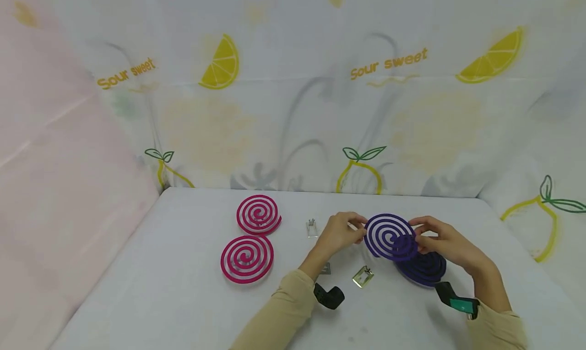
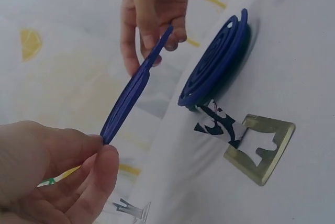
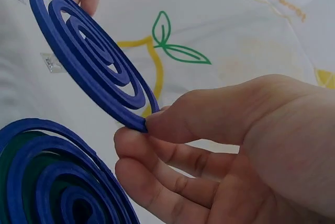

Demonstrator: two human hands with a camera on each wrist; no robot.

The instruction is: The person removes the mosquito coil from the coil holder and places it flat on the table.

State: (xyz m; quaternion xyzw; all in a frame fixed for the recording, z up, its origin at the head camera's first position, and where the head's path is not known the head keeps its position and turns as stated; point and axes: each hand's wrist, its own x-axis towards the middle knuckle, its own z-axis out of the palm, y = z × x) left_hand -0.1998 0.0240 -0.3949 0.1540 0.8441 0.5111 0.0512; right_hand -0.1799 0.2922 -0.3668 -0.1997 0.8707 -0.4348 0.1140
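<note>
Both hands hold up one blue-violet mosquito coil [image 1: 390, 236] by opposite edges, tilted above the table. My left hand [image 1: 341, 232] pinches its left edge between thumb and fingers. At the other edge, the thumb and fingertips of my right hand [image 1: 441, 238] pinch the rim, as the right wrist view shows close up. Below and to the right lies a darker pile of blue coil [image 1: 428, 271] with green showing between its rings in the right wrist view. A gold metal coil stand [image 1: 363, 276] with a bent-up prong lies nearer me, left of that pile.
Two pink-red coils [image 1: 247, 259] lie on the left of the white table [image 1: 151, 299], one behind the other. A silver stand [image 1: 312, 229] sits near the middle, and another stand [image 1: 326, 268] is partly hidden by the left wrist. Printed cloth [image 1: 293, 111] hangs behind.
</note>
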